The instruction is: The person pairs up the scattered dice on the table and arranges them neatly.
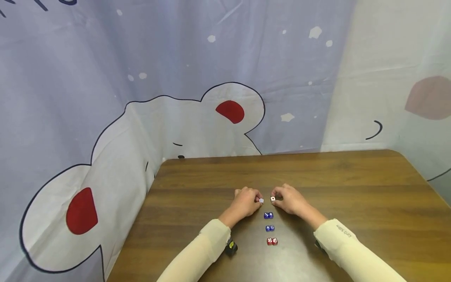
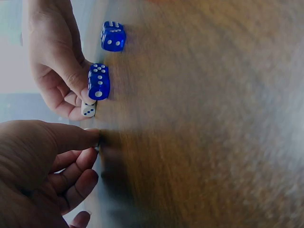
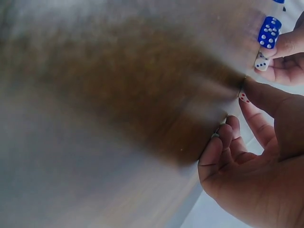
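Over the table, my left hand (image 1: 244, 201) pinches a white die (image 1: 261, 200) between thumb and fingertips. Facing it, my right hand (image 1: 290, 199) pinches another white die (image 1: 273, 199), a small gap apart from the first. In the right wrist view, the right hand's die (image 3: 243, 97) shows red pips, mostly covered by fingers; the left hand's die (image 3: 262, 62) has dark pips. Just nearer than the hands, two blue dice (image 1: 268, 215) sit side by side. A second blue pair (image 1: 269, 228) lies behind a red pair of dice (image 1: 272, 241), all in one column.
The brown wooden table (image 1: 338, 172) extends to both sides and behind the hands. A patterned curtain (image 1: 282, 78) hangs along its far edge. A black device (image 1: 231, 247) is strapped at the left wrist, below the cream sleeve (image 1: 201, 250).
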### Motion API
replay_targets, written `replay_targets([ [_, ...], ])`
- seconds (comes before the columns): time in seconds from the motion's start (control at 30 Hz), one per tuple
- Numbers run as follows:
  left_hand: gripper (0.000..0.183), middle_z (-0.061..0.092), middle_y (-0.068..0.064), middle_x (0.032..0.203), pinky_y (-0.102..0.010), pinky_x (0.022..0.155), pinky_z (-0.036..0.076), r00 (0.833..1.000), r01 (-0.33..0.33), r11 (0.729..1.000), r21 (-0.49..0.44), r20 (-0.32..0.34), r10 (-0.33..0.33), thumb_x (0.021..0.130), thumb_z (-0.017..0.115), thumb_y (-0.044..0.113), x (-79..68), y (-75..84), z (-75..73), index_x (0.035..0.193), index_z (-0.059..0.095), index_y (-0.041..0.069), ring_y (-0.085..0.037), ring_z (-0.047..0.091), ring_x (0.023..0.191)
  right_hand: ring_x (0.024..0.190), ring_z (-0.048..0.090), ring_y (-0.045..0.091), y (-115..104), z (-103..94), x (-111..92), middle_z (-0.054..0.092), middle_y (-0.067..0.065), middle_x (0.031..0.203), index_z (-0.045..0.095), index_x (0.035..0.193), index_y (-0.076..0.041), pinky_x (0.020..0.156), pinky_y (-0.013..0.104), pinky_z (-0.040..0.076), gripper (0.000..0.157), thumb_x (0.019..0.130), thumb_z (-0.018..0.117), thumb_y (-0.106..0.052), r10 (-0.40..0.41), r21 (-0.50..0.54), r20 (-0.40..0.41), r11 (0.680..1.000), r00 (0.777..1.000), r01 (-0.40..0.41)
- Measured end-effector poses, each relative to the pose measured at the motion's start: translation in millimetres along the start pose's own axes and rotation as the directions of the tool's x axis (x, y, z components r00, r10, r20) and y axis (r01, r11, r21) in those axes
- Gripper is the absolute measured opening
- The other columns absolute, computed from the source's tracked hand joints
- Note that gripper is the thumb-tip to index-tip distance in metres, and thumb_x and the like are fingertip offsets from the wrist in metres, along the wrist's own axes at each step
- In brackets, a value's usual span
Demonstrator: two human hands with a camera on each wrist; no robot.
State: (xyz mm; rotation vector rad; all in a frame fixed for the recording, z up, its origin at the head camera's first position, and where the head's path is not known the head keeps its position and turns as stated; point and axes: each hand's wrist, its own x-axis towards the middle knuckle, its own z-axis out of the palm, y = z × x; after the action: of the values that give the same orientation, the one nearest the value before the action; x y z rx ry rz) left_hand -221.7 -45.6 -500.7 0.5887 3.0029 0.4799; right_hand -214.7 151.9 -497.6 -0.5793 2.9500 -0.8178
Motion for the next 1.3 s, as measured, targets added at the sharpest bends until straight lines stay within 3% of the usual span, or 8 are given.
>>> replay_targets([
  [0.3, 0.011, 0.056, 0.015, 0.075, -0.037, 0.083, 0.036, 1.0, 0.0, 0.999, 0.038, 0.015, 0.0, 0.089, 0.077, 0.034, -5.8, 6.5, -0.6, 0.094, 0.073, 0.024, -0.009, 0.052, 0.086, 0.08, 0.053, 0.017, -7.3, 5.7, -4.6, 0.055, 0.002, 0.088, 0.066, 0.09, -0.017, 0.074, 0.039, 0.047, 0.013, 0.084, 0.078, -0.017, -0.013, -0.006, 0.018, 1.0, 1.0, 0.013],
  [0.8, 0.011, 0.056, 0.017, 0.072, -0.034, 0.078, 0.035, 0.999, 0.018, 1.0, 0.001, 0.031, -0.019, 0.087, 0.079, 0.033, -9.1, 12.0, -2.0, 0.088, 0.071, 0.025, -0.008, 0.052, 0.085, 0.079, 0.052, 0.016, -15.4, 8.1, -6.6, 0.055, 0.001, 0.086, 0.067, 0.088, -0.016, 0.073, 0.038, 0.048, 0.018, 0.08, 0.083, -0.019, -0.059, -0.016, -0.001, 0.998, 0.998, 0.059],
  [1.1, 0.013, 0.059, 0.018, 0.075, -0.034, 0.078, 0.035, 0.999, 0.008, 0.999, -0.032, 0.032, -0.007, 0.086, 0.08, 0.032, -9.7, 7.9, 0.7, 0.095, 0.075, 0.024, -0.009, 0.054, 0.088, 0.079, 0.052, 0.016, -17.4, 8.6, -7.4, 0.055, 0.001, 0.087, 0.067, 0.089, -0.016, 0.073, 0.038, 0.048, 0.019, 0.08, 0.083, -0.021, -0.052, -0.005, 0.004, 0.999, 0.999, 0.052],
  [1.3, 0.024, 0.064, 0.014, 0.087, -0.034, 0.082, 0.034, 0.999, -0.022, 0.994, -0.109, 0.036, 0.026, 0.089, 0.077, 0.032, -14.0, -4.2, -7.2, 0.11, 0.075, 0.02, -0.009, 0.055, 0.094, 0.088, 0.06, 0.021, -14.8, -3.3, -9.2, 0.06, 0.004, 0.096, 0.07, 0.099, -0.012, 0.082, 0.045, 0.053, 0.027, 0.081, 0.084, -0.025, -0.02, 0.043, 0.05, 0.999, 0.999, 0.018],
])
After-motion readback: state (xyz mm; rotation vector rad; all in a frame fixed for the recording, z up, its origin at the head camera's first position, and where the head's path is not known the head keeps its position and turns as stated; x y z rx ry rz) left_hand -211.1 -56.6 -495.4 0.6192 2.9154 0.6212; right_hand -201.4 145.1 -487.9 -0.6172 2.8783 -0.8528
